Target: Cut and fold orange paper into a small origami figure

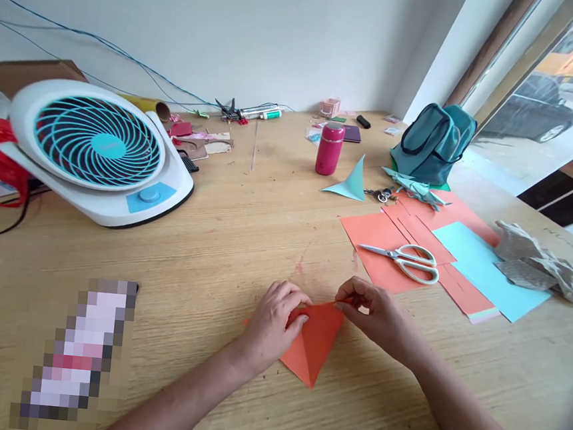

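Observation:
A folded orange paper (316, 343), shaped like a downward-pointing triangle, lies on the wooden table (244, 238) in front of me. My left hand (276, 322) rests on its left side, fingers curled and pinching the upper fold. My right hand (377, 314) pinches the paper's top right corner between thumb and fingers. Both hands are closed on the paper.
White-handled scissors (407, 260) lie on orange sheets (379, 246) beside a light blue sheet (487, 269). A folded blue paper shape (349, 182), pink bottle (330, 149), teal bag (436, 142), white-and-teal fan (99, 148) and grey crumpled paper (543, 264) surround them. A blurred patch sits front left.

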Motion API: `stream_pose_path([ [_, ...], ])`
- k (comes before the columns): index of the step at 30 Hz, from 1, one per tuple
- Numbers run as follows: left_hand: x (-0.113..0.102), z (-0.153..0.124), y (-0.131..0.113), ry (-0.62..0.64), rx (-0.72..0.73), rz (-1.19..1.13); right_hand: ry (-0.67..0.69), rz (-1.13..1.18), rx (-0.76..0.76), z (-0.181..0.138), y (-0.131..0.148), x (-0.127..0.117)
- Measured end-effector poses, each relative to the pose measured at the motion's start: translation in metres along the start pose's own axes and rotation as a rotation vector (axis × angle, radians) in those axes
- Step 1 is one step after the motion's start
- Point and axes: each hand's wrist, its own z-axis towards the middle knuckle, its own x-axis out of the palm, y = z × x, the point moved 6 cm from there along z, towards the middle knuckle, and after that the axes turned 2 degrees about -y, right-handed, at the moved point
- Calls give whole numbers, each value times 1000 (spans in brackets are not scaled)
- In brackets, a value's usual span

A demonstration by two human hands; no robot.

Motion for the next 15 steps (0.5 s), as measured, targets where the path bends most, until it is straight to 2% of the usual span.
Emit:
stream_pose_path([
  [6, 0, -1, 0, -10, -107, -96, -24, 43, -44, -4, 10, 0],
  [15, -1, 3, -4, 114, -70, -100, -125, 120, -125, -7, 9, -7],
])
